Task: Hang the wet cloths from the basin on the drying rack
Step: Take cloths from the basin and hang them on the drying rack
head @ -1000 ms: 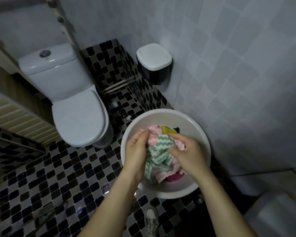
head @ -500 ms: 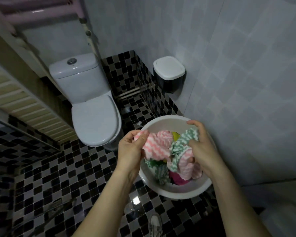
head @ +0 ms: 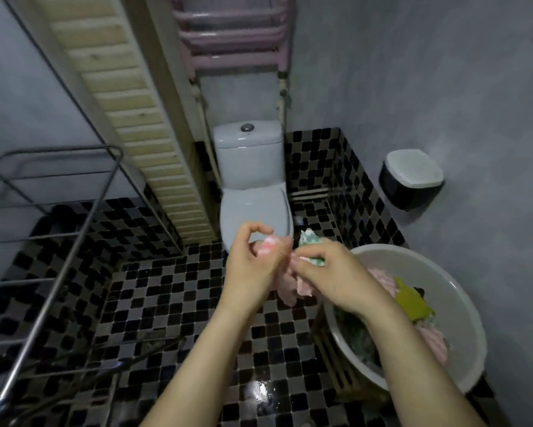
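Both hands hold one wet pink, green and white cloth (head: 286, 288) in the air left of the basin. My left hand (head: 253, 269) pinches a pink corner; my right hand (head: 333, 272) grips the green-patterned edge, and the rest hangs down between them. The white basin (head: 462, 303) sits low at the right, with pink, yellow-green and dark green cloths inside, partly hidden by my right forearm. The metal wire drying rack (head: 59, 241) stands at the left, its bars bare.
A white toilet (head: 253, 186) stands straight ahead against the wall. A black bin with a white lid (head: 411, 180) hangs on the right wall. Pink towel rails (head: 231, 35) are high above the toilet. A slatted wooden panel (head: 129, 118) leans left of it. The checkered floor looks wet.
The cloth has been lifted out of the basin and carried left. The view has swung left and up, bringing the drying rack into sight and pushing the basin to the right.
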{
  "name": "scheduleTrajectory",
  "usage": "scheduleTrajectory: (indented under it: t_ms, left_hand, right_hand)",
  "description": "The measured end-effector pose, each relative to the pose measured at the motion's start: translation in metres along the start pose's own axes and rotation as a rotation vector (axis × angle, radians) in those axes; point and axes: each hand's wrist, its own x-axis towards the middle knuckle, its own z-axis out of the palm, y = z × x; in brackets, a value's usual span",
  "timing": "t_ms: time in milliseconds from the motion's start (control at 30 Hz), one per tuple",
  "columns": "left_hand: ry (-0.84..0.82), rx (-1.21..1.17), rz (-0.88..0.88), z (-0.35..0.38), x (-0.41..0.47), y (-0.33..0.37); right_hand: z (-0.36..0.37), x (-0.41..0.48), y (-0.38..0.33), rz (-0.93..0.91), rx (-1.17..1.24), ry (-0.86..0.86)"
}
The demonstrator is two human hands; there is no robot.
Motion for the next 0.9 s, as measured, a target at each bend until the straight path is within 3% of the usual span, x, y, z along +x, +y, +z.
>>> scheduleTrajectory:
  t_ms: [100,233,400,567,800,900]
  left_hand:
    - [-0.010,0.152,0.064,-0.058,-0.010,0.013]
    - [-0.038,0.260,0.022,-0.144,-0.030,0.023]
    - [0.139,0.215,-0.004,-0.250,-0.069,0.030]
    - [0.261,0.091,-0.034,-0.337,-0.110,0.033]
    - [0.606,0.229,0.014,-0.415,-0.156,0.019]
    - [0.706,0.190,0.032,-0.442,-0.170,0.008]
  right_hand:
    - [0.024,0.018,-0.031,-0.050,0.046,-0.155]
    - [0.073,0.037,-0.083,-0.129,0.204,-0.239]
    - [0.146,0.055,-0.149,-0.118,0.296,-0.447]
    - [0.212,0.058,-0.217,-0.265,0.030,-0.723]
    - [0.288,0.072,-0.280,-0.607,-0.604,-0.680]
    - [0.312,0.078,-0.300,-0.653,-0.622,-0.700]
